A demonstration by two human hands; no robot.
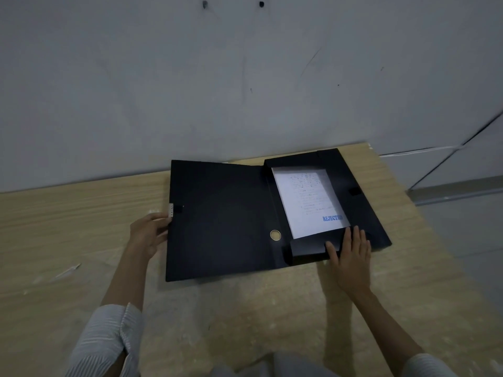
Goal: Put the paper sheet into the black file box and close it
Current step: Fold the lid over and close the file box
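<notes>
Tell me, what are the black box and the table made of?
The box looks like thin matte plastic or coated card: it is dull black, with folded flaps. The table looks like pale wood, maybe laminate, since faint grain lines run across it.

Black file boxes: one [223, 221], lying open on the table.
Paper sheets: one [307, 202] is seen inside the box, stamped "REJECTED"; whether more lie beneath cannot be told.
Hands: two, left hand [148, 235] and right hand [352, 257].
Tables: one wooden table [81, 240].
Metal rings on the box: one [275, 235].
Striped sleeves: two [106, 341].
</notes>
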